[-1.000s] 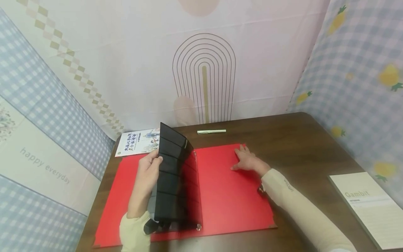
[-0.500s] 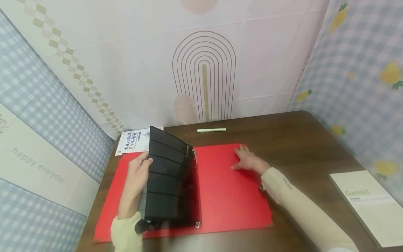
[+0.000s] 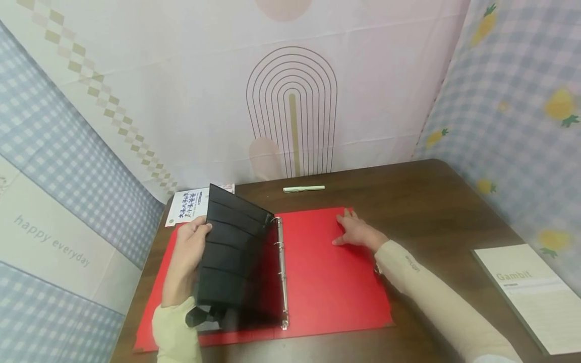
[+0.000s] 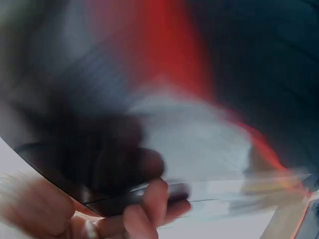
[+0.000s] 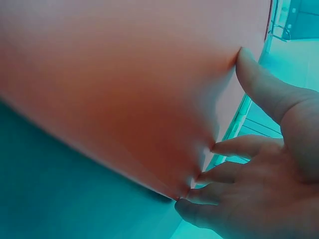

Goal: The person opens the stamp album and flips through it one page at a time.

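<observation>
A red ring binder (image 3: 317, 287) lies spread open on the table, with a metal ring bar (image 3: 282, 267) down its middle. My left hand (image 3: 185, 252) pinches the outer edge of black pocket pages (image 3: 236, 252), thumb on the near face. These pages stand tilted up over the left cover. The left wrist view is blurred; curled fingers (image 4: 152, 204) show at the dark sheet's edge. Near the far right corner of the right cover, my right hand (image 3: 356, 234) rests with fingers spread. The right wrist view shows that hand's fingertips (image 5: 227, 172) touching the cover.
Behind the binder's left cover lies a white picture book (image 3: 188, 206), partly hidden by the black pages. A pale green pen (image 3: 304, 189) lies near the back edge of the table (image 3: 408, 201). At the right lies a notebook (image 3: 528, 297) marked "Gambit".
My left hand has swung the black pages leftward and lower, covering more of the picture book and baring more of the ring bar. My right hand has stayed on the right cover.
</observation>
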Tool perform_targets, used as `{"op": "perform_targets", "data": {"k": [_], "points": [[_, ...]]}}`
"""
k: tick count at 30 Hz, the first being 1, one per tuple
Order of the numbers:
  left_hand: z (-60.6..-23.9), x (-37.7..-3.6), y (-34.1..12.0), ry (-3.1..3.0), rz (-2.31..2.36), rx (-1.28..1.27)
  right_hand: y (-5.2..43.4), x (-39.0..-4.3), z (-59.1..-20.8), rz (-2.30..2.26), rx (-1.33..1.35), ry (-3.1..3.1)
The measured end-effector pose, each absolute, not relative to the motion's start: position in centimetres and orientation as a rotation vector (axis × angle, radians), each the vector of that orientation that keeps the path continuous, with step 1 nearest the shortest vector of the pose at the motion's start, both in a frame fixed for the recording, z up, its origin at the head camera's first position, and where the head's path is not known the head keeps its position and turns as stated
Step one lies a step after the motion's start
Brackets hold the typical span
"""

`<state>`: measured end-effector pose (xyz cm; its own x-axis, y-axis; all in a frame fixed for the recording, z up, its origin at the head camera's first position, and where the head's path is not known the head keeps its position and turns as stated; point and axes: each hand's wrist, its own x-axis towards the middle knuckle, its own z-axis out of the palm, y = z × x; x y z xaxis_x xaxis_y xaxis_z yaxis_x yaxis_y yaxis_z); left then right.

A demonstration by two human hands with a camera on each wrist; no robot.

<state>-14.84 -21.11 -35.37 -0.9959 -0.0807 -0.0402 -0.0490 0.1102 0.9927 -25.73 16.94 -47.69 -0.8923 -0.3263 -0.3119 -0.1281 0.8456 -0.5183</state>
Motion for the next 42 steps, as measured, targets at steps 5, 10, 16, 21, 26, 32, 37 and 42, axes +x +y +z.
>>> {"op": "perform_targets", "data": {"k": [5, 10, 16, 21, 26, 32, 37, 42], "points": [[-35.7, -14.7, -22.2, -2.391, -2.020, 0.089, 17.2, -25.7, -47.8, -0.699, -0.353, 2.630], [-36.4, -14.4, -23.2, -2.431, -2.023, 0.053, 17.5, -25.8, -47.8, -0.695, -0.363, 2.621], [-37.5, -14.0, -24.6, -2.428, -2.103, 0.097, 17.7, -25.6, -48.0, -0.703, -0.363, 2.612], [-38.8, -13.9, -25.5, -2.438, -2.105, 0.174, 17.8, -25.5, -48.0, -0.701, -0.375, 2.618], [-40.2, -13.6, -26.4, -2.464, -2.079, 0.243, 17.9, -25.5, -47.9, -0.707, -0.398, 2.621], [-41.8, -13.3, -27.2, -2.492, -2.039, 0.310, 18.1, -25.4, -47.9, -0.716, -0.418, 2.632], [-42.7, -12.9, -27.5, -2.554, -1.898, 0.358, 18.2, -25.4, -48.1, -0.717, -0.439, 2.634], [-43.3, -12.6, -27.9, -2.608, -1.812, 0.396, 18.2, -25.4, -48.3, -0.720, -0.422, 2.631]]}}
